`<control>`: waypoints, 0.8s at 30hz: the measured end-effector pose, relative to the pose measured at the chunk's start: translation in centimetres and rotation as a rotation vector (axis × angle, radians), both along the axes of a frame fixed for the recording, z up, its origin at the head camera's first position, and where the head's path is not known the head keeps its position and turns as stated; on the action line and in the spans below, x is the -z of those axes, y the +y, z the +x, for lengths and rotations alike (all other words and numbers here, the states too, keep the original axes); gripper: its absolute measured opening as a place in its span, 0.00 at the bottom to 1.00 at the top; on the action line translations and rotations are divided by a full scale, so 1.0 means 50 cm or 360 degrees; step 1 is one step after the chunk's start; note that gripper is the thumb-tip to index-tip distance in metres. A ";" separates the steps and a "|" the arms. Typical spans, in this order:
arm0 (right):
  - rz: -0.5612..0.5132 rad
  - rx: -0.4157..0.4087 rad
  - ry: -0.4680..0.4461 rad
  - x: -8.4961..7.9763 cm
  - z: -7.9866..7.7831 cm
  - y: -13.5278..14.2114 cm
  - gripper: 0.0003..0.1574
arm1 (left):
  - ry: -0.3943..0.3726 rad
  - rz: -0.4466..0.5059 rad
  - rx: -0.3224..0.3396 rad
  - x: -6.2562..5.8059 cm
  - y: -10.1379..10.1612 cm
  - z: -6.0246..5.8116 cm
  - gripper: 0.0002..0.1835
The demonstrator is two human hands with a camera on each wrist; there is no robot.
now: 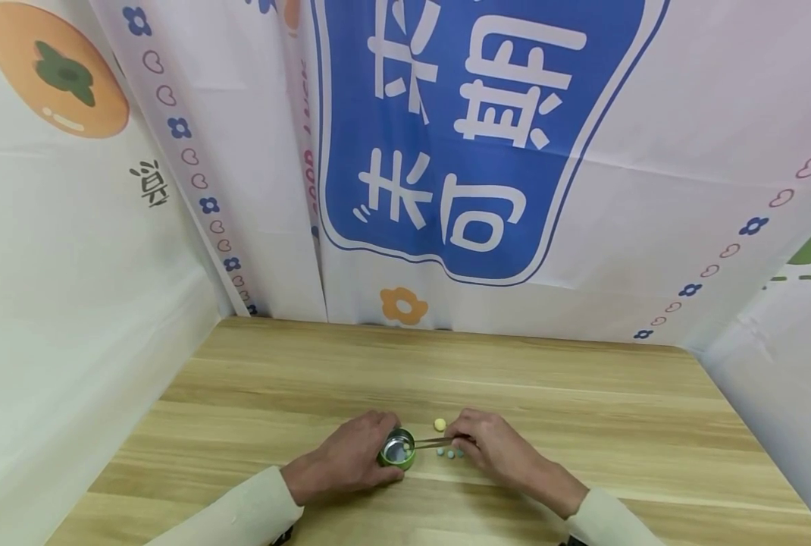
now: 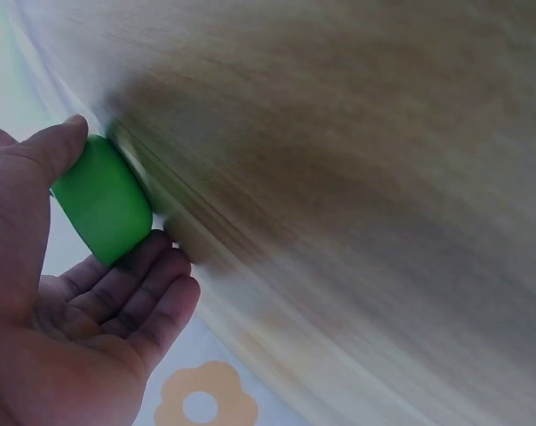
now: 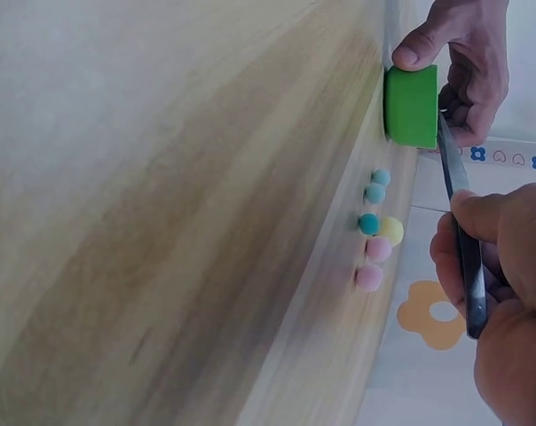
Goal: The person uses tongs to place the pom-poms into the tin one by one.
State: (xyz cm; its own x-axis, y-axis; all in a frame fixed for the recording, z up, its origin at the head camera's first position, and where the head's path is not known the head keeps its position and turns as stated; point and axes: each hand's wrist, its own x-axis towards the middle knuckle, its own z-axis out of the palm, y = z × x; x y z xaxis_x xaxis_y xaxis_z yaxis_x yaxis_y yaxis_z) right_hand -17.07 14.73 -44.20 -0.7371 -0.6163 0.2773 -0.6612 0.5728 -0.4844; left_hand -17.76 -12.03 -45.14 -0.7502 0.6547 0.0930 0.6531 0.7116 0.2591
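A small round green tin (image 1: 400, 465) with a silvery inside stands on the wooden table. My left hand (image 1: 354, 455) grips it from the side, thumb on one side and fingers round the other, as the left wrist view shows on its green wall (image 2: 104, 200). Between thumb and fingers my right hand (image 1: 497, 447) pinches dark metal tweezers (image 3: 470, 275), which point left with their tips over the tin's opening. Pale little balls (image 1: 407, 448) show inside at the tips; whether the tweezers hold one I cannot tell.
Loose small balls lie on the table (image 1: 528, 379) between the tin and my right hand: yellow (image 3: 391, 231), teal (image 3: 368, 224), light blue (image 3: 375, 193) and pink (image 3: 369, 277). Printed white cloth (image 1: 269, 152) hangs behind the table and along both sides.
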 end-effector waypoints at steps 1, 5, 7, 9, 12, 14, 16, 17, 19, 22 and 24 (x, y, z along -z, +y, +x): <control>0.0000 0.0000 -0.0004 0.000 0.000 0.000 0.08 | 0.0000 0.0000 0.0002 0.000 0.000 0.000 0.30; 0.0007 0.0006 -0.0009 -0.001 0.000 -0.001 0.08 | 0.0000 -0.0002 0.0002 0.001 0.000 0.000 0.30; 0.0009 0.0014 -0.0013 -0.001 0.000 -0.001 0.08 | -0.0002 -0.0008 -0.0002 0.001 0.000 -0.001 0.30; 0.0011 0.0018 -0.0013 -0.001 -0.001 0.000 0.08 | -0.0006 -0.0008 -0.0008 0.001 0.000 -0.001 0.30; 0.0012 0.0032 -0.0021 0.000 -0.003 0.002 0.09 | -0.0008 -0.0005 -0.0015 0.002 -0.001 -0.001 0.30; 0.0014 0.0040 -0.0015 0.000 -0.003 0.004 0.09 | -0.0007 -0.0003 -0.0017 0.002 0.000 -0.001 0.29; 0.0022 0.0052 -0.0006 0.001 -0.004 0.006 0.09 | -0.0005 -0.0001 -0.0016 0.002 0.000 -0.001 0.29; 0.0023 0.0055 0.0003 0.000 -0.004 0.008 0.10 | -0.0005 0.0000 -0.0015 0.002 0.000 -0.001 0.29; 0.0026 0.0064 0.0018 0.000 -0.003 0.010 0.10 | -0.0003 0.0000 -0.0014 0.002 0.000 -0.001 0.29; 0.0026 0.0089 0.0049 0.001 -0.003 0.015 0.10 | -0.0008 -0.0001 -0.0012 0.002 0.000 -0.002 0.29; 0.0015 0.0114 0.0066 0.000 -0.003 0.018 0.09 | -0.0011 0.0000 -0.0009 0.001 0.000 -0.002 0.29</control>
State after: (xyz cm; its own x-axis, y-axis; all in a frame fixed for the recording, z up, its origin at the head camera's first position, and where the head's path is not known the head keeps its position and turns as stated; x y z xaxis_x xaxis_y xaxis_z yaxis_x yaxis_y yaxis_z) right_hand -17.21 15.62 -44.21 -0.7674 -0.5651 0.3027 -0.6377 0.6239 -0.4518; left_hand -17.85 -12.02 -45.20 -0.7545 0.6505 0.0876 0.6472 0.7152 0.2639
